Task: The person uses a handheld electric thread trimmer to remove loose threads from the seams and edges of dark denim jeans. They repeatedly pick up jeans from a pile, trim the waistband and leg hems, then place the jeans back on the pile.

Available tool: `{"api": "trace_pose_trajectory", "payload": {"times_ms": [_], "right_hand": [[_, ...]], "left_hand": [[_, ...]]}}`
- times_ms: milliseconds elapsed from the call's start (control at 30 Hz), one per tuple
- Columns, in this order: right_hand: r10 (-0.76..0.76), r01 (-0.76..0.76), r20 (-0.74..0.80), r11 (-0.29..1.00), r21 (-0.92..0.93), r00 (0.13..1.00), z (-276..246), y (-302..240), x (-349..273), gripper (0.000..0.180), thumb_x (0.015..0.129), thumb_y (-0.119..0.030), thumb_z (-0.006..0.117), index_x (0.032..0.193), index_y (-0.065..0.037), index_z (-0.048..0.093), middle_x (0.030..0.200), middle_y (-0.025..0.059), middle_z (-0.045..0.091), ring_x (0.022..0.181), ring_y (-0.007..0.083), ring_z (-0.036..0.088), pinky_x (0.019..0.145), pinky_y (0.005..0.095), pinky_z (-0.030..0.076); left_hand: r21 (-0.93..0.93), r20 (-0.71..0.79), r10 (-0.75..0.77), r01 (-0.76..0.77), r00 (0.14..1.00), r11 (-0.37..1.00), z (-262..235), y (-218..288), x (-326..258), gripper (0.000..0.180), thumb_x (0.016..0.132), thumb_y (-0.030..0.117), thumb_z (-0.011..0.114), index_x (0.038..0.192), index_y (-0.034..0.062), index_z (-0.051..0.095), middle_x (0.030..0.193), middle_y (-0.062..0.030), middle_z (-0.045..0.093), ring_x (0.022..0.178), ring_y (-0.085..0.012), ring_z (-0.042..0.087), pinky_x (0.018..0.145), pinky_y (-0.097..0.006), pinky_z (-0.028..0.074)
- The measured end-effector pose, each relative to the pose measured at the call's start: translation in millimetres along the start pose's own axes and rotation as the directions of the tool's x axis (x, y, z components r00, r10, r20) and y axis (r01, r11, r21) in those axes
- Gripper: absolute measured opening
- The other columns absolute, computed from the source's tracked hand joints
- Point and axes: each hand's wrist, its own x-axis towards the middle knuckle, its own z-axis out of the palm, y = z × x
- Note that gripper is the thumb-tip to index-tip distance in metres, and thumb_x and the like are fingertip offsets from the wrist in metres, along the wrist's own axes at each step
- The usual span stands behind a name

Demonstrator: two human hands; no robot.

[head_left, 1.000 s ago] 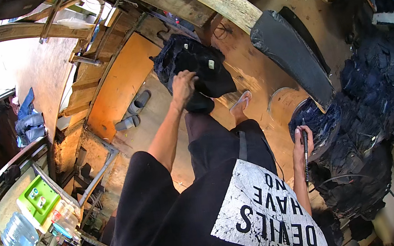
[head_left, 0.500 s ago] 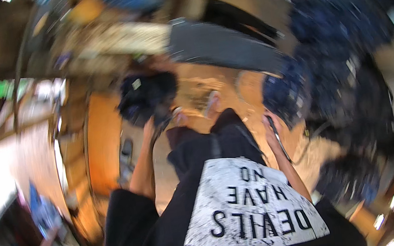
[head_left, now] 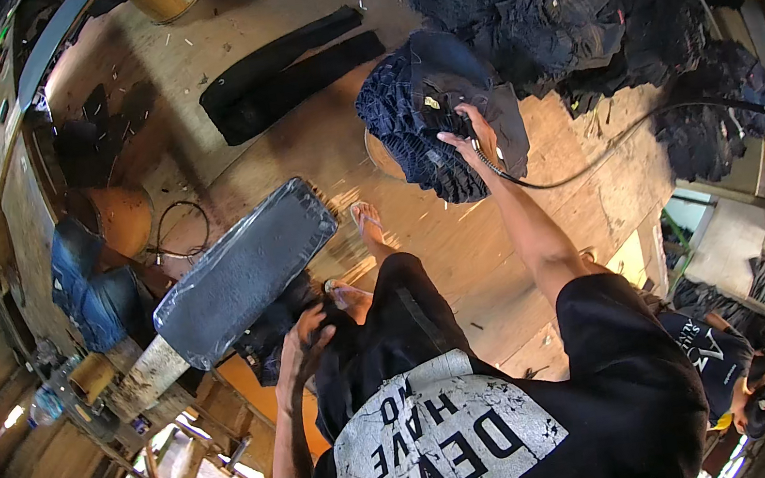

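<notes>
My right hand reaches over a heap of dark jeans, thumb and forefinger stretched over the cloth. A black cord with a striped sleeve runs from the right edge into this hand. The remaining fingers look closed on the cord, though they are partly hidden. Close to my thigh, my left hand is bent with its fingers apart, holding nothing. Beside it a dark garment hangs at the near edge of a long padded board with a dark, shiny cover.
Large piles of dark jeans fill the far right. One pair of black trousers lies flat on the wooden floor. Blue jeans hang left of the board, near an orange drum. Another person is at the lower right.
The view has swung round, with the padded board now at left. My left hand has let go of a dark bundle. My right hand, with the cord, has reached onto the jeans.
</notes>
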Motion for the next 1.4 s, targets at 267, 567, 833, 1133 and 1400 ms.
{"api": "trace_pose_trajectory", "payload": {"times_ms": [267, 567, 833, 1133, 1400], "right_hand": [[-0.048, 0.066, -0.097, 0.979, 0.193, 0.994, -41.0, -17.9, 30.5, 0.052, 0.078, 0.012, 0.078, 0.126, -0.007, 0.068, 0.110, 0.0117, 0.076, 0.101, 0.0198, 0.074, 0.092, 0.0343, 0.059], [-0.130, 0.119, -0.124, 0.988, -0.094, 0.984, -24.6, -148.1, -55.7, 0.051, 0.077, 0.007, 0.077, 0.124, -0.009, 0.068, 0.115, 0.0145, 0.074, 0.107, 0.0367, 0.074, 0.091, 0.0400, 0.058], [-0.194, 0.182, 0.028, 0.956, 0.232, 0.981, 22.4, -265.5, -133.1, 0.054, 0.076, 0.001, 0.077, 0.127, -0.013, 0.070, 0.107, 0.0143, 0.069, 0.092, 0.0365, 0.071, 0.080, 0.0433, 0.060], [-0.606, 0.234, 0.317, 0.656, 0.717, 0.729, 130.0, -450.8, -239.4, 0.041, 0.092, -0.018, 0.079, 0.129, -0.007, 0.066, 0.121, 0.0168, 0.070, 0.114, 0.0403, 0.069, 0.100, 0.0462, 0.056], [-0.683, 0.539, 0.277, 0.715, 0.445, 0.676, 126.2, -411.2, -170.5, 0.049, 0.092, -0.036, 0.083, 0.132, -0.012, 0.068, 0.135, 0.0195, 0.071, 0.131, 0.0424, 0.065, 0.112, 0.0495, 0.051]], "left_hand": [[0.065, 0.022, 0.288, -0.288, 0.958, 0.955, -13.7, 212.0, 196.9, 0.073, 0.091, 0.021, 0.086, 0.154, 0.0087, 0.052, 0.128, -0.0234, 0.074, 0.120, -0.0457, 0.072, 0.099, -0.052, 0.058], [0.346, 0.160, 0.384, -0.416, 0.909, 0.841, -4.4, 230.8, 318.3, 0.080, 0.082, -0.007, 0.071, 0.152, 0.0206, 0.045, 0.121, -0.0330, 0.071, 0.121, -0.0565, 0.066, 0.097, -0.058, 0.055], [0.153, 0.002, 0.517, -0.511, 0.856, 0.846, -132.7, 113.4, 246.2, 0.066, 0.074, -0.017, 0.055, 0.132, 0.0139, 0.067, 0.118, -0.0242, 0.076, 0.119, -0.0464, 0.071, 0.100, -0.048, 0.054], [0.347, -0.427, 0.469, -0.339, 0.773, 0.874, -268.9, -109.0, 19.1, 0.072, 0.075, -0.023, 0.052, 0.136, 0.0073, 0.075, 0.140, -0.0235, 0.072, 0.131, -0.0383, 0.069, 0.114, -0.041, 0.051], [0.569, -0.605, 0.445, -0.032, 0.660, 0.822, -146.5, -81.6, -55.2, 0.075, 0.104, 0.040, 0.070, 0.165, 0.0050, 0.043, 0.170, -0.0231, 0.042, 0.160, -0.0396, 0.036, 0.133, -0.052, 0.022]]}}
